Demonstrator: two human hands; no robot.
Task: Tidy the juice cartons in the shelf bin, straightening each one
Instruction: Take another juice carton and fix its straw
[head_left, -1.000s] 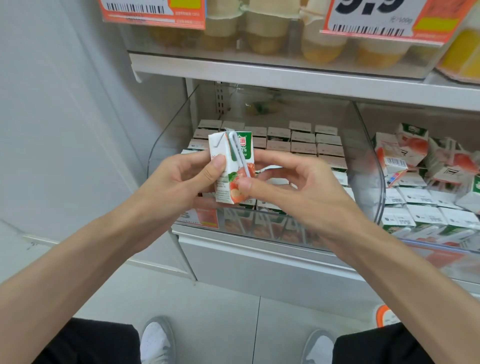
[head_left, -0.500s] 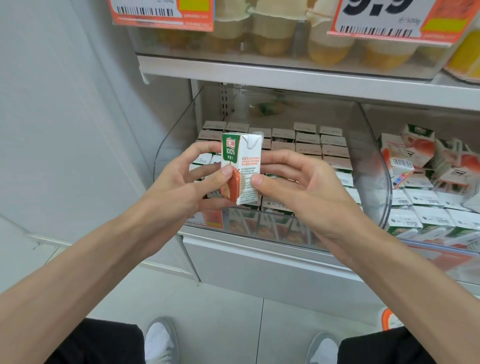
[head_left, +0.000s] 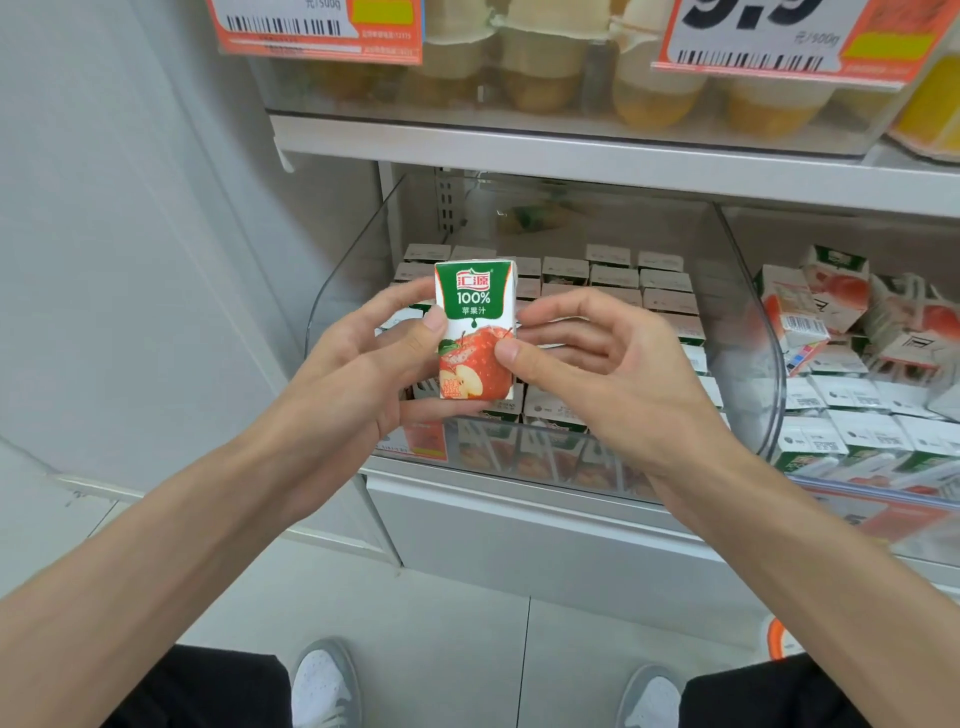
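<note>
Open room for you between the shelf (head_left: 571, 156) above and the cartons (head_left: 667, 299) packed tight in the bin (head_left: 597, 467). The way in is over its low front. Clear left wall (head_left: 353, 291) and right wall (head_left: 753, 338) close the sides. Your left hand (head_left: 363, 374), right hand (head_left: 613, 379) and held carton (head_left: 475, 332) block the front-left corner.

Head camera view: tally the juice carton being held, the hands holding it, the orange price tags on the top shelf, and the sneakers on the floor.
Held apple juice carton: 1
Holding hands: 2, left hand and right hand
Top-shelf orange price tags: 2
Floor sneakers: 2
Total: 7
</note>
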